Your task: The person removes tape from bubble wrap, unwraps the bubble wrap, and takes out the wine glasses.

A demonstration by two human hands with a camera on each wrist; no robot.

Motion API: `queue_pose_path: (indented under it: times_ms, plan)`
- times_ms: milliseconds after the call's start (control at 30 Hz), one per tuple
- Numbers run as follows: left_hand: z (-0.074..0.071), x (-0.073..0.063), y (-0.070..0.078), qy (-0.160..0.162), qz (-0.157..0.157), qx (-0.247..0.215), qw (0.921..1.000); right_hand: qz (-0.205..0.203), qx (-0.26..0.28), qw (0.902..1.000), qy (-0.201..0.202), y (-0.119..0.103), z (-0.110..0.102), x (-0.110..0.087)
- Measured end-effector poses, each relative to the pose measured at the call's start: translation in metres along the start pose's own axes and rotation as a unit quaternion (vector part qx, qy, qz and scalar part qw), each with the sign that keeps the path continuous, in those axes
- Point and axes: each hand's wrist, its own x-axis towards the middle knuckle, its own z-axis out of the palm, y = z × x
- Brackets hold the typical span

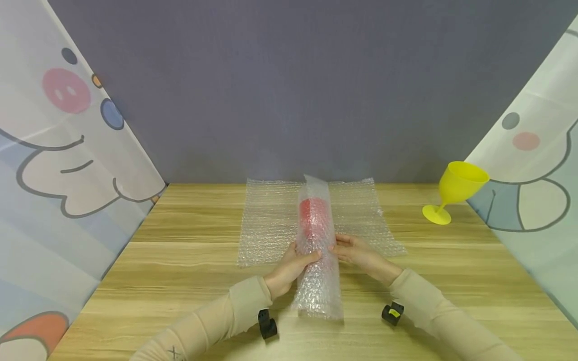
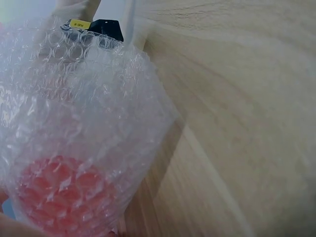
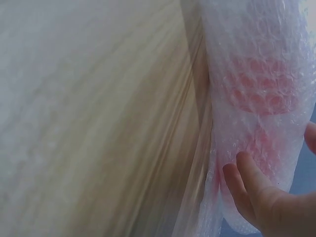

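A roll of bubble wrap (image 1: 319,286) stands out from the flat sheet, with a red goblet (image 1: 314,215) showing blurred through its layers. In the left wrist view the goblet's round red end (image 2: 64,192) shows through the bubbles. My left hand (image 1: 291,265) grips the roll from the left, thumb across its front and fingers behind, partly hidden. On the other side my right hand (image 1: 363,255) touches the wrap with nearly straight fingers (image 3: 252,173). Behind the roll, the loose bubble wrap sheet (image 1: 266,225) spreads flat on both sides.
A yellow goblet (image 1: 461,183) stands at the back right of the wooden table (image 1: 189,240). A grey panel (image 1: 289,90) rises behind the table's far edge. Printed cartoon curtains (image 1: 58,165) flank it left and right.
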Motion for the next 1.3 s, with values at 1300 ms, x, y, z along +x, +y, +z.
queue_pose_path:
  times_ms: [1300]
  plan:
    - [-0.044,0.052,0.036,-0.034,0.153,0.315,0.936,-0.013,-0.033,0.9993,0.012,0.006,-0.003,-0.003]
